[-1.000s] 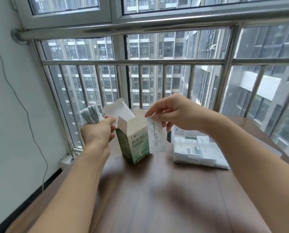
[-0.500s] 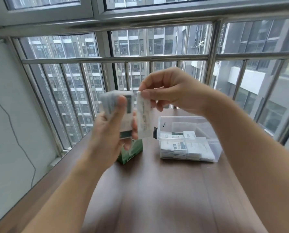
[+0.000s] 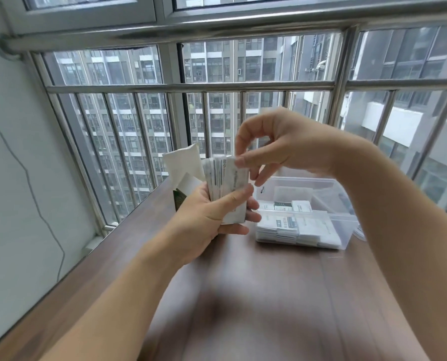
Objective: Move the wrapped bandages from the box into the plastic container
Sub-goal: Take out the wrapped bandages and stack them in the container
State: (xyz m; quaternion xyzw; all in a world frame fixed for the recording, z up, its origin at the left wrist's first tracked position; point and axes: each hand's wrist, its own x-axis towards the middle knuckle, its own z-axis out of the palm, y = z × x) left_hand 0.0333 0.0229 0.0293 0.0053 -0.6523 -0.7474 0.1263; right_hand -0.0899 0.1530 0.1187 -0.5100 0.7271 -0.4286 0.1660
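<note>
Box [image 3: 184, 178] stands at left on brown table [image 3: 256, 295], top flaps open, mostly hidden behind left hand. Left hand [image 3: 212, 217] grips fanned stack of wrapped bandages [image 3: 226, 183], thumb across front, fingers curled behind. Right hand [image 3: 277, 149] above stack, thumb and forefinger pinching top edge of front bandage. Clear plastic container [image 3: 344, 230] sits right of hands on table, lidless, holding more wrapped bandages [image 3: 295, 225] laid flat inside. Window bars [image 3: 191, 86] behind.
</note>
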